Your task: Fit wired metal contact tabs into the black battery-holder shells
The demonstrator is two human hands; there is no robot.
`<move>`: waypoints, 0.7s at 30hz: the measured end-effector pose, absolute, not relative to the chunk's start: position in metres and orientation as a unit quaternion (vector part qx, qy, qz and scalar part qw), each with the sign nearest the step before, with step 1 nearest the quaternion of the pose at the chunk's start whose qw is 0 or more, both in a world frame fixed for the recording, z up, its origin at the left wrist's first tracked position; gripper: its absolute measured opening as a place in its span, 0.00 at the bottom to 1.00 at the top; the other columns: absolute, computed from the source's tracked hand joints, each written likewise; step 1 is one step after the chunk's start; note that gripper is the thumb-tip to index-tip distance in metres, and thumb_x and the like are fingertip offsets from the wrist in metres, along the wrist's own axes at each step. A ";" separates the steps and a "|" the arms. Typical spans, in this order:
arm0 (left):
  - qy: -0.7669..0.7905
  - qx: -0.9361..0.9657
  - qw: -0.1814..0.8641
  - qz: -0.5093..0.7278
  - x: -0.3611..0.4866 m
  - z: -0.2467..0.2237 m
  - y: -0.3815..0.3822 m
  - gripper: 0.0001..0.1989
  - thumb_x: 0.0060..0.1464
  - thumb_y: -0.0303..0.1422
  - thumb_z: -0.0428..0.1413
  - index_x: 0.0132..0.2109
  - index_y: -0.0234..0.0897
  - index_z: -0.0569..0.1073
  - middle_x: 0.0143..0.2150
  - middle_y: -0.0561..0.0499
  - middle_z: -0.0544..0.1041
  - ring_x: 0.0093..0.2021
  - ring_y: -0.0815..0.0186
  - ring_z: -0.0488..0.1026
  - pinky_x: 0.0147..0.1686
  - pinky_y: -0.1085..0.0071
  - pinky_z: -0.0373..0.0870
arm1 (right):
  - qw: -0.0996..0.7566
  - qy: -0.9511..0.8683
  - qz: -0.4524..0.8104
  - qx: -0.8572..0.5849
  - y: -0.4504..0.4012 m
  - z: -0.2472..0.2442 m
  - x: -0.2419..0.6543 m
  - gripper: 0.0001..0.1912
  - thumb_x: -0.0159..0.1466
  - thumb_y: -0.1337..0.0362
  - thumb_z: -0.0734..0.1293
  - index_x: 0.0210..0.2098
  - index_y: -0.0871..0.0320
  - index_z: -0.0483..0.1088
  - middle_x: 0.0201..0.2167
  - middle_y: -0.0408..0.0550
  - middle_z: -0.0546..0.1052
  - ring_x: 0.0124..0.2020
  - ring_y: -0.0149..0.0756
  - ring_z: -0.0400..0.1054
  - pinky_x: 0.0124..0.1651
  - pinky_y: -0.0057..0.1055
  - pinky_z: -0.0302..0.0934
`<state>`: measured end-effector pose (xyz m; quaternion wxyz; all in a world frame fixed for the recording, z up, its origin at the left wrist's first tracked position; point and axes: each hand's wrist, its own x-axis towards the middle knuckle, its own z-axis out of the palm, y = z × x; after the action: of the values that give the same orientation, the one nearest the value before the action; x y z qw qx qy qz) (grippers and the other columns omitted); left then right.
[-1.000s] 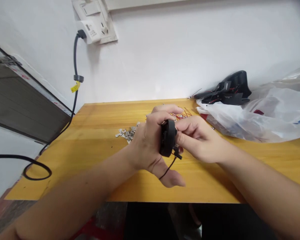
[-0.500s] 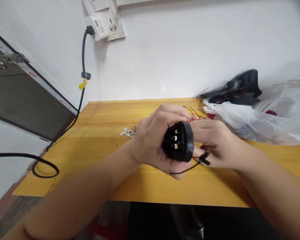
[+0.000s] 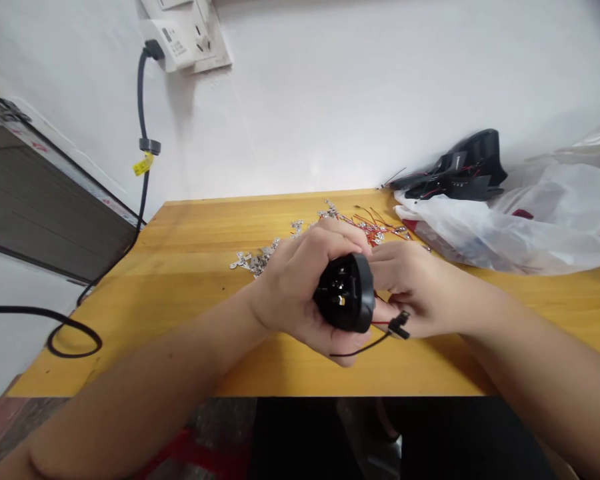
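Observation:
My left hand (image 3: 300,287) is wrapped round a black plastic housing (image 3: 347,293) with a thick round rim and shiny metal contacts inside. Its open side faces me. From the right, my right hand (image 3: 415,283) is closed with its fingertips at the far side of the rim; what they pinch there is hidden. Below those fingers hangs a small black part (image 3: 399,325), probably a switch or connector, with a red wire and a black wire. Beyond my hands lie loose metal contact pieces (image 3: 253,261) and red wires with metal ends (image 3: 375,230).
The wooden table (image 3: 190,233) stands against a white wall. At the right are a white plastic bag (image 3: 545,220) and several black plastic parts with wires (image 3: 460,170). A dark cable (image 3: 143,93) runs from a wall plug (image 3: 170,47) down the left edge.
The view has shifted slightly, so the scene sits further left and more of the metal pieces shows. My hands keep the same hold on the black housing, which has turned slightly.

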<state>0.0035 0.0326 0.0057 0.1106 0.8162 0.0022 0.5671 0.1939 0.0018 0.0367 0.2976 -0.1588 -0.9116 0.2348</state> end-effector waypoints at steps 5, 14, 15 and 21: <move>0.020 0.839 0.108 0.532 -0.003 0.009 0.030 0.28 0.52 0.49 0.63 0.51 0.36 0.69 0.44 0.43 0.76 0.47 0.58 0.79 0.43 0.64 0.80 | 0.304 -0.896 0.269 -0.180 0.002 0.035 0.194 0.14 0.60 0.77 0.62 0.22 0.58 0.55 0.18 0.36 0.57 0.21 0.23 0.49 0.26 0.24 0.46; 0.033 0.852 0.134 0.506 -0.011 0.010 0.027 0.32 0.47 0.49 0.67 0.54 0.39 0.68 0.46 0.43 0.76 0.43 0.59 0.79 0.40 0.63 0.82 | 0.279 -0.798 0.421 -0.330 0.000 0.040 0.196 0.06 0.65 0.68 0.69 0.37 0.58 0.65 0.34 0.44 0.69 0.37 0.35 0.64 0.40 0.31 0.61; 0.036 0.844 0.134 0.517 -0.011 0.011 0.025 0.33 0.46 0.50 0.67 0.55 0.39 0.68 0.46 0.44 0.75 0.43 0.59 0.79 0.40 0.63 0.82 | 0.287 -0.794 0.415 -0.340 0.000 0.039 0.197 0.09 0.65 0.65 0.70 0.39 0.57 0.64 0.37 0.45 0.68 0.39 0.36 0.63 0.42 0.32 0.61; 0.044 0.777 0.213 0.591 0.000 0.003 0.017 0.28 0.50 0.52 0.64 0.51 0.40 0.69 0.43 0.48 0.71 0.39 0.64 0.77 0.37 0.66 0.80 | 0.256 -0.775 0.487 -0.311 0.006 0.025 0.200 0.19 0.67 0.55 0.71 0.47 0.55 0.59 0.41 0.47 0.65 0.46 0.40 0.62 0.49 0.36 0.62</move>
<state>-0.0003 0.0169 0.0032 0.2129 0.7769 0.0436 0.5909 0.1996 0.0056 0.0253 0.2560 -0.3114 -0.7745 0.4875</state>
